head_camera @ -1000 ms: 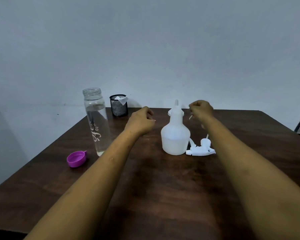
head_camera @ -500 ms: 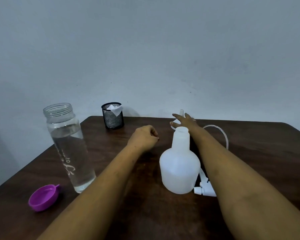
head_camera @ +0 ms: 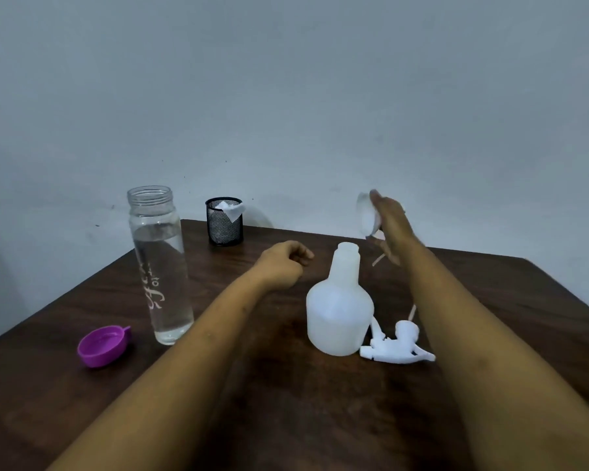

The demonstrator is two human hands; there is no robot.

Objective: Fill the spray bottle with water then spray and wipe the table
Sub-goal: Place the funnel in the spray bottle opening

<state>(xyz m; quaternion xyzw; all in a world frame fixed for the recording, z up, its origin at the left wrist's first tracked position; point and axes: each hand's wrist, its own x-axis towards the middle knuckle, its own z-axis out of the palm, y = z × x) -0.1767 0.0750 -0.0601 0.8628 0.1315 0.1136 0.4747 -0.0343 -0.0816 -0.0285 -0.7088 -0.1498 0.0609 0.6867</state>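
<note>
Dark counter point(head_camera: 286, 419) is lying bare up front; one open spray bottle point(head_camera: 340, 311) is standing mid-counter. Right hand point(head_camera: 390, 226) is gripping one white funnel point(head_camera: 366, 215); left hand point(head_camera: 283, 266) is resting curled, empty.

dark wooden table point(head_camera: 320, 419), spray bottle point(head_camera: 339, 311), water bottle point(head_camera: 160, 266), purple cap point(head_camera: 102, 346)

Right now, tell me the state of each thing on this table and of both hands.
spray bottle: upright, neck open
trigger sprayer: off, lying beside bottle
water bottle: upright, uncapped, mostly full
purple cap: off, upturned
mesh cup: upright, holds white tissue
left hand: loosely closed, empty
right hand: holding white funnel
</note>
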